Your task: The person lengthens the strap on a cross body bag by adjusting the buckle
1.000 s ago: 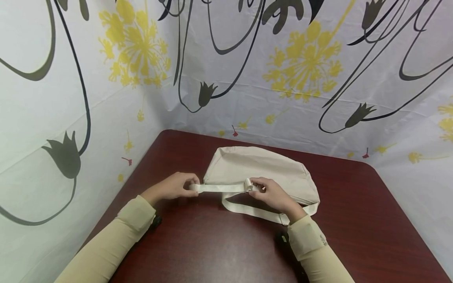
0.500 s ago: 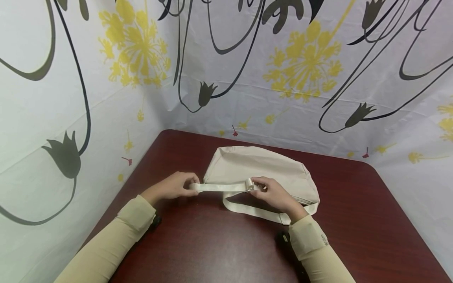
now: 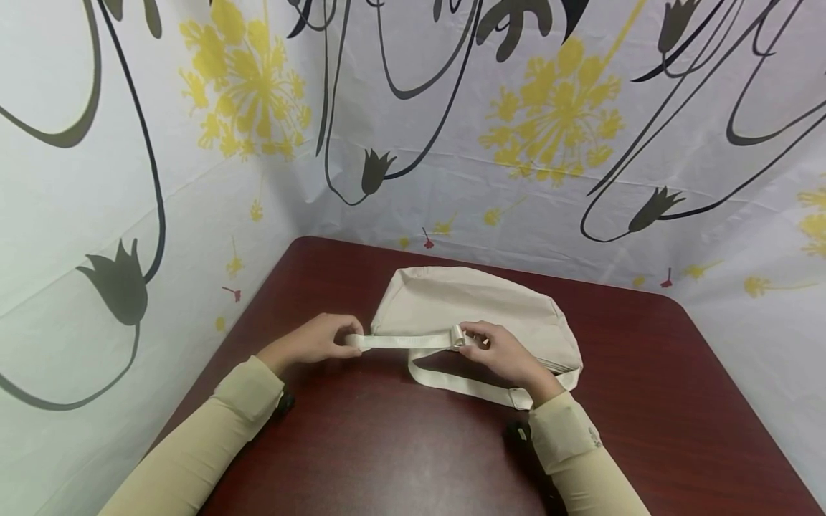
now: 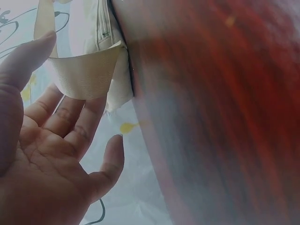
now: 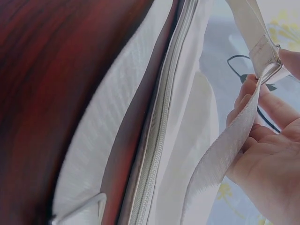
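Note:
A cream fabric bag (image 3: 477,301) with a zipper (image 5: 161,117) lies on the table. Its webbing strap (image 3: 406,342) stretches sideways in front of it, raised between both hands. At the strap's left end, my left hand (image 3: 320,337) pinches the folded webbing; in the left wrist view the thumb lies over the loop and several fingers are behind it. My right hand (image 3: 503,351) pinches the strap at its metal slider buckle (image 5: 276,61), where a small loop of webbing stands up. A slack strap length (image 3: 461,385) hangs below, with another metal ring (image 3: 518,398).
The dark red wooden table (image 3: 387,444) carries the bag near its far side. Patterned white fabric walls (image 3: 413,129) rise behind the table's back edge and along its left. Dark bands sit under both wrists.
My right hand and the slider have shifted very slightly to the right, with the slack strap following. The left hand stays in place, and so does the bag.

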The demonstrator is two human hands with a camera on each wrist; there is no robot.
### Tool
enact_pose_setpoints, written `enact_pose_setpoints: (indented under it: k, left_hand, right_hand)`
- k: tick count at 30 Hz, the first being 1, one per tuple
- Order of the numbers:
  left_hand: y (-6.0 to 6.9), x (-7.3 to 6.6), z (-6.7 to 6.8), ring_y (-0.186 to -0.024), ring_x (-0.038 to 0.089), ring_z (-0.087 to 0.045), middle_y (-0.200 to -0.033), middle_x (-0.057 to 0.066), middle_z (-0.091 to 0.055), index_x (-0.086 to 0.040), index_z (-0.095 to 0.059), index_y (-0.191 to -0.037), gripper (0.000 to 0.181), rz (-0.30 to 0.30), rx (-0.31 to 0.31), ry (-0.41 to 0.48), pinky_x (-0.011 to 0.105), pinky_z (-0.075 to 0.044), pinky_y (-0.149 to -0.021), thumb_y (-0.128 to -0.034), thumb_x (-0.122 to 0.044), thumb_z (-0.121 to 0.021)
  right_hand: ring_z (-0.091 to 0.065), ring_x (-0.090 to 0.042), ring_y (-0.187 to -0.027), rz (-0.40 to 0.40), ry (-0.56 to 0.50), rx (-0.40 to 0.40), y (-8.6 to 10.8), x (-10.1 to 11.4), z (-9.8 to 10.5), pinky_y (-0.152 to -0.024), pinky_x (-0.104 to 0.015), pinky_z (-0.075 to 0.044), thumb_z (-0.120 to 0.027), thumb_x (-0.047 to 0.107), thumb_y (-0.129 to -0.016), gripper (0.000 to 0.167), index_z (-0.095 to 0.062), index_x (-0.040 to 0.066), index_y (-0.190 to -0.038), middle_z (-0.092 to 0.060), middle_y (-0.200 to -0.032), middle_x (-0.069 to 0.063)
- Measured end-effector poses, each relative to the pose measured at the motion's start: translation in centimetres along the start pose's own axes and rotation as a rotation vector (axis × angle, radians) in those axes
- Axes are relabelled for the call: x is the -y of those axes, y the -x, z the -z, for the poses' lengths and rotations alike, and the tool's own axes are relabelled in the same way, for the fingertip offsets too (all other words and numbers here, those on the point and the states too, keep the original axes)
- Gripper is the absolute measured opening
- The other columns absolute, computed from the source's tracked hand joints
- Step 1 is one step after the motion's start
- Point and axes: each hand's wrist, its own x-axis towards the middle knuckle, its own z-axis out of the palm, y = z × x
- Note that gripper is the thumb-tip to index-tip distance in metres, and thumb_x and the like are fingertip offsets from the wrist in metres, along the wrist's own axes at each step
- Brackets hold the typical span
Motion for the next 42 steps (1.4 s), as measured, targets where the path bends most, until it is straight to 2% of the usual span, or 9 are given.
enact_pose_setpoints:
  k: [7,11,22,29,38,42]
  left_hand:
    - [0.1,0.2,0.0,-0.092,0.017,-0.060,-0.097,-0.010,-0.067,-0.022,-0.066,-0.102,0.021,-0.003,0.006,0.007,0.037,-0.047,-0.085,-0.0878,-0.027,-0.081]
    - [0.1,0.2,0.1,-0.092,0.017,-0.060,-0.097,-0.010,-0.067,-0.021,-0.066,-0.102,0.021,-0.009,0.009,0.006,0.036,-0.047,-0.085,-0.0878,-0.027,-0.081]
    - [0.4,0.3,0.2,-0.091,0.015,-0.061,-0.097,-0.008,-0.067,-0.019,-0.066,-0.102,0.023,-0.024,0.005,0.005,0.037,-0.047,-0.084,-0.0877,-0.027,-0.081]
    - [0.4,0.6,0.3,-0.090,0.017,-0.062,-0.095,-0.008,-0.067,-0.018,-0.065,-0.103,0.023,-0.025,0.013,0.001,0.034,-0.048,-0.082,-0.0877,-0.026,-0.081]
    - [0.5,0.8,0.3,-0.093,0.016,-0.061,-0.098,-0.006,-0.068,-0.017,-0.064,-0.105,0.024,-0.006,0.059,0.009,0.037,-0.048,-0.084,-0.0889,-0.027,-0.080]
    - [0.5,0.5,0.4,-0.097,0.013,-0.062,-0.106,-0.004,-0.069,-0.015,-0.064,-0.113,0.030,0.017,0.079,0.009,0.039,-0.049,-0.089,-0.0907,-0.031,-0.078]
  right_hand:
    - [-0.056,-0.016,-0.088,0.007,-0.024,-0.009,0.2,0.1,0.3,-0.080,-0.033,-0.047,-0.071,0.014,-0.092,0.038,-0.066,0.001,-0.128,-0.066,-0.106,-0.007]
    - [-0.055,-0.021,-0.089,-0.014,-0.026,-0.008,0.4,1.1,0.4,-0.081,-0.036,-0.046,-0.070,0.007,-0.093,0.037,-0.064,-0.004,-0.128,-0.066,-0.109,-0.012]
    - [-0.056,-0.018,-0.088,-0.019,-0.025,-0.006,0.2,-0.4,0.3,-0.081,-0.033,-0.047,-0.072,0.013,-0.092,0.036,-0.067,0.005,-0.127,-0.066,-0.107,-0.005]
    - [-0.056,-0.018,-0.090,-0.012,-0.015,-0.003,0.3,-0.7,0.5,-0.082,-0.035,-0.047,-0.071,0.014,-0.094,0.036,-0.067,0.005,-0.128,-0.067,-0.109,-0.006]
    - [-0.055,-0.019,-0.092,0.005,-0.046,0.003,0.4,-0.8,0.9,-0.082,-0.035,-0.047,-0.070,0.014,-0.095,0.033,-0.067,0.004,-0.127,-0.067,-0.111,-0.007]
    - [-0.056,-0.019,-0.091,0.006,-0.071,0.005,0.4,-0.2,0.9,-0.081,-0.032,-0.047,-0.071,0.012,-0.094,0.033,-0.067,0.004,-0.126,-0.066,-0.107,-0.007]
